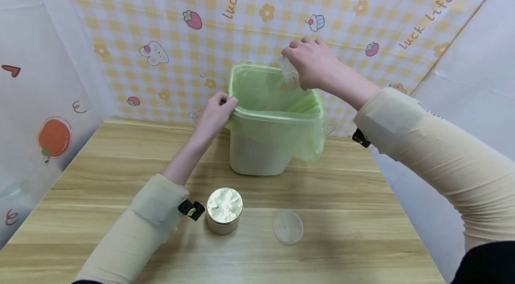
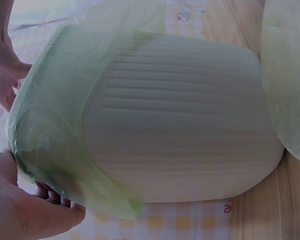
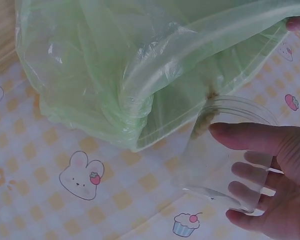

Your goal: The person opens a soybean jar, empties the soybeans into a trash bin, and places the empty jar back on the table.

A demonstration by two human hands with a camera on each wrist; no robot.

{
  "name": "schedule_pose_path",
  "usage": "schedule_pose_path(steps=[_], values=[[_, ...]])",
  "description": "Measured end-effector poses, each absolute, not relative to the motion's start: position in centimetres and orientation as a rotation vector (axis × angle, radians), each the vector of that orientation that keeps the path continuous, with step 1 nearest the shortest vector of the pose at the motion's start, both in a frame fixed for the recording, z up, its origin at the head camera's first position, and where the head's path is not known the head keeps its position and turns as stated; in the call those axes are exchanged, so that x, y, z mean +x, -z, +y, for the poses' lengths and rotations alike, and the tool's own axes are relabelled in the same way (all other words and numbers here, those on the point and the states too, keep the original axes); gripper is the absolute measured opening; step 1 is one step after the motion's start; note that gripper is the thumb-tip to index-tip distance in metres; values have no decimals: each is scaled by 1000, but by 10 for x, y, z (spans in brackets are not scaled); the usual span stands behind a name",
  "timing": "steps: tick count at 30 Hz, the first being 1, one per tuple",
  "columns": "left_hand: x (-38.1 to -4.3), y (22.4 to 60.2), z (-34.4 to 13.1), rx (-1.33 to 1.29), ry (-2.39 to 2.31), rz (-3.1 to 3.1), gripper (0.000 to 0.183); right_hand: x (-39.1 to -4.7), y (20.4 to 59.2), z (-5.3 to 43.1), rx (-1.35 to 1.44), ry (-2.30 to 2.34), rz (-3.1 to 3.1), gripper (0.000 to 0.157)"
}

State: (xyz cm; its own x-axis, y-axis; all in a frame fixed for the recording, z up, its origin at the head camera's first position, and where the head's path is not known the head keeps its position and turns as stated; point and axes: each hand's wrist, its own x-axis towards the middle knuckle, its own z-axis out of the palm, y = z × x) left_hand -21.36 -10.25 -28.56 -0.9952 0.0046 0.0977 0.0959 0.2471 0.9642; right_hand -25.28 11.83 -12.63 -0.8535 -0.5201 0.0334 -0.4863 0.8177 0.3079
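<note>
A white trash bin (image 1: 257,154) stands upright at the back of the table, lined with a green plastic bag (image 1: 277,125) folded over its rim. My left hand (image 1: 217,112) grips the bin's left rim and the bag, thumb on one side and curled fingers on the other. Over the right part of the opening, my right hand (image 1: 314,62) holds a clear jar (image 3: 205,160) tilted mouth-down. Inside the jar's mouth are brownish bits (image 3: 206,122), and some appear just outside it. The bin's bottom is hidden from view.
On the table (image 1: 342,230), a round metallic-topped can (image 1: 224,210) stands beside my left wrist. To its right lies a clear round lid (image 1: 287,227). A yellow-checked patterned cloth (image 1: 249,42) covers the wall right behind the bin.
</note>
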Motion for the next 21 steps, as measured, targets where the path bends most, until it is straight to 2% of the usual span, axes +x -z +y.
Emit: schedule_pose_path(steps=[8, 16, 21], values=[[-215, 286, -103, -110, 1885, -2422, 21, -253, 131, 119, 875, 546, -2741, 57], [-216, 286, -103, -117, 1885, -2422, 21, -254, 136, 122, 994, 640, -2536, 41], [-216, 286, -103, -111, 1883, -2425, 23, -258, 141, 124, 1099, 758, -2385, 39]])
